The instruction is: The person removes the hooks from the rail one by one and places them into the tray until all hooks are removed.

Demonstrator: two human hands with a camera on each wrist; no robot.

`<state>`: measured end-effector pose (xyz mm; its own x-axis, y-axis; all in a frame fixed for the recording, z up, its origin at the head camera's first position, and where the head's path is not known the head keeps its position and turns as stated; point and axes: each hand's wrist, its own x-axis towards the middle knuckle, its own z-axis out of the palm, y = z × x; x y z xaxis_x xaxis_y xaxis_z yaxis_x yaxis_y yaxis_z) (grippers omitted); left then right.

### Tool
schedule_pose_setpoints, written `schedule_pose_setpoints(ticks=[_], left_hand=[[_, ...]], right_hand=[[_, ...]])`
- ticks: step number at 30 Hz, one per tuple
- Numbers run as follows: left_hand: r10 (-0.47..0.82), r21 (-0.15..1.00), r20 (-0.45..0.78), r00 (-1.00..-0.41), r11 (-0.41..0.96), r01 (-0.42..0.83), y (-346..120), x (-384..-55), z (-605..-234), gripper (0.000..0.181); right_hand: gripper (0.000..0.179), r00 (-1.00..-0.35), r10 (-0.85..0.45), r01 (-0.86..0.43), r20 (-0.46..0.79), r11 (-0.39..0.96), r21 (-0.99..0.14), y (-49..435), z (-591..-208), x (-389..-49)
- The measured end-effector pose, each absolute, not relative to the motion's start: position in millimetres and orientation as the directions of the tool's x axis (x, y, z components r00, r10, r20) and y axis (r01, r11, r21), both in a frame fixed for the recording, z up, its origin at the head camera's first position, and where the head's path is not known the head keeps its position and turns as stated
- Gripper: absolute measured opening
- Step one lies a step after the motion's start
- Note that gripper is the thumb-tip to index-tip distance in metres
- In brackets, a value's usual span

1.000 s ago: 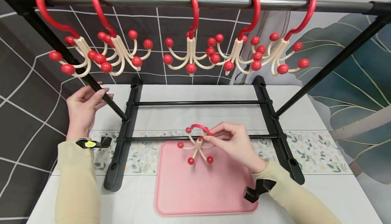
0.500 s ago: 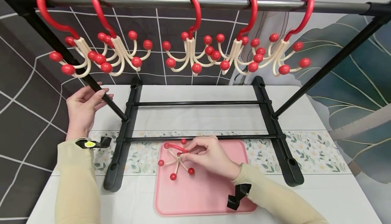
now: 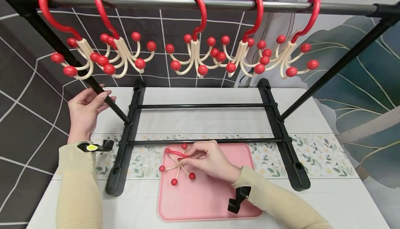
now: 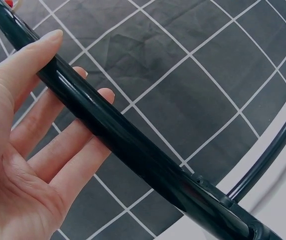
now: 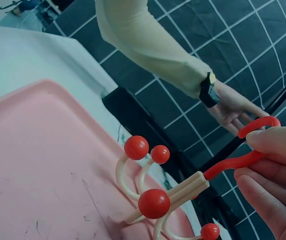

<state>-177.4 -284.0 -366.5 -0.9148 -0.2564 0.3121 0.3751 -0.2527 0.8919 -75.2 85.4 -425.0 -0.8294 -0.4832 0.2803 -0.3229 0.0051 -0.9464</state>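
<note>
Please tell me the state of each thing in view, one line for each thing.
Left hand: thumb and fingers around the left post.
Right hand: pinches the held hanger by its red hook.
Held hanger: tilted over the pink tray; contact unclear.
Five other hangers: hooked over the top rail.
Black rack: standing on the table.
Pink tray: lying flat.

The right hand (image 3: pixel 212 161) hides part of the hanger (image 5: pixel 190 187) it pinches; prongs below that grip leave the right wrist view's bottom edge. Beneath the grip, hand and sleeve (image 3: pixel 275 197) cover some of the tray (image 3: pixel 200 204), and whether hanger and tray touch is unclear. At the left hand (image 3: pixel 84 111), the post (image 4: pixel 110 125) partly covers the fingers; above this grip, the left wrist view's corner cuts the post off.
</note>
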Motion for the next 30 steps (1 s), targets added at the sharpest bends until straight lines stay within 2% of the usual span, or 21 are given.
schedule_pose_setpoints(ticks=[11,15,18,20,23,27,30], left_hand=[[-0.253,0.889,0.32,-0.913,-0.253,0.382,-283.4,-177.0,-365.3,0.032],[-0.259,0.897,0.308,-0.916,-0.243,0.37,-283.6,-176.2,-365.1,0.033],[-0.262,0.904,0.296,-0.919,-0.233,0.358,-283.9,-175.6,-365.1,0.034],[-0.261,0.907,0.292,-0.92,-0.23,0.353,-284.1,-175.3,-365.2,0.034],[-0.26,0.908,0.29,-0.921,-0.231,0.351,-284.2,-174.9,-365.1,0.035],[-0.26,0.908,0.289,-0.921,-0.232,0.35,-283.7,-174.8,-364.7,0.035],[-0.262,0.908,0.292,-0.92,-0.226,0.353,-283.3,-175.2,-364.3,0.034]], right_hand=[[0.018,-0.832,-0.503,-0.29,0.233,0.035,-0.956,88.2,-424.4,-78.4],[0.025,-0.849,-0.501,-0.225,0.17,0.052,-0.973,97.2,-412.6,-79.1],[0.03,-0.873,-0.457,-0.215,0.172,0.043,-0.976,107.4,-396.2,-81.2],[0.032,-0.884,-0.413,-0.262,0.22,0.048,-0.964,115.8,-381.3,-83.8],[0.034,-0.875,-0.33,-0.397,0.355,0.068,-0.915,130.4,-356.0,-89.3],[0.037,-0.798,-0.227,-0.584,0.558,0.063,-0.81,149.9,-319.7,-96.3],[0.036,-0.735,-0.15,-0.672,0.661,0.038,-0.74,161.8,-294.1,-98.4]])
